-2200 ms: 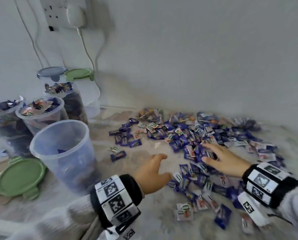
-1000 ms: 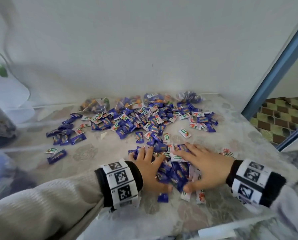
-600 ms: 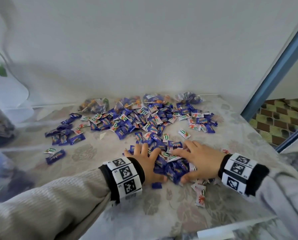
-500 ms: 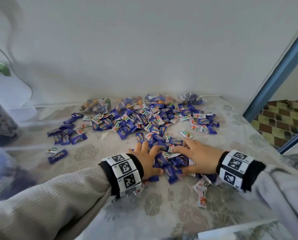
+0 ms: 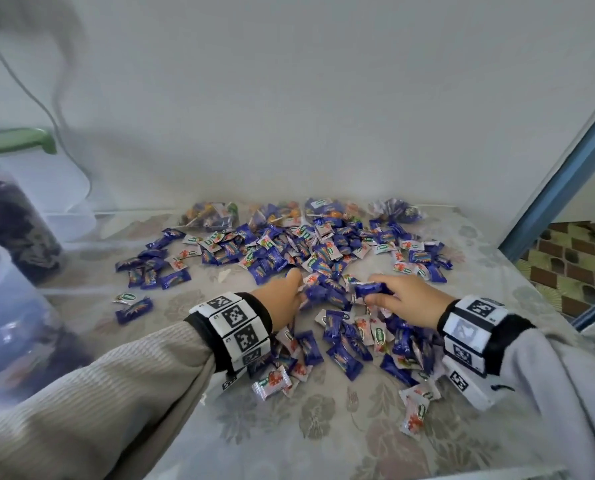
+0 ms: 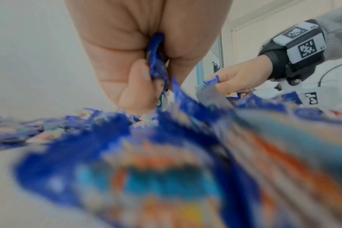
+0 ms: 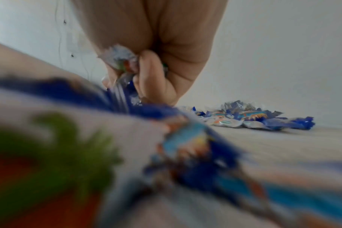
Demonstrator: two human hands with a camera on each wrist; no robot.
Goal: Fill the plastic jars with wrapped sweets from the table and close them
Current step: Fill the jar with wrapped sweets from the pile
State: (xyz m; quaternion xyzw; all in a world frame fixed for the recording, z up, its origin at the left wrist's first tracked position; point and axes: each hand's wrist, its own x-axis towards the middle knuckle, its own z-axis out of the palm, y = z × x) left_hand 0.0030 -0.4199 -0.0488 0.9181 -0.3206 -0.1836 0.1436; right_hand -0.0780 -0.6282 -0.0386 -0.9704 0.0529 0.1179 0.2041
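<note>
Many blue and white wrapped sweets [image 5: 309, 251] lie spread over the patterned table [image 5: 289, 427]. My left hand [image 5: 282, 299] sits in the near part of the pile, its fingers curled round blue sweets [image 6: 156, 61]. My right hand [image 5: 403, 299] faces it a little to the right and grips a blue sweet [image 5: 370, 289] plus white-wrapped ones [image 7: 121, 58]. Loose sweets [image 5: 344, 344] lie under and between both wrists. An open clear plastic jar [image 5: 1, 306] stands at the left edge, its inside blurred.
Behind the open jar stand a dark filled jar [image 5: 8, 223] and a jar with a green lid [image 5: 19, 140] by the wall. Several bags of sweets [image 5: 209, 216] lie at the back. The table's right edge [image 5: 538, 289] drops to a tiled floor [image 5: 573, 261].
Both hands went from lying flat, raking sweets together, to curling round handfuls. They have shifted slightly away from me, leaving a scatter of sweets beneath the wrists.
</note>
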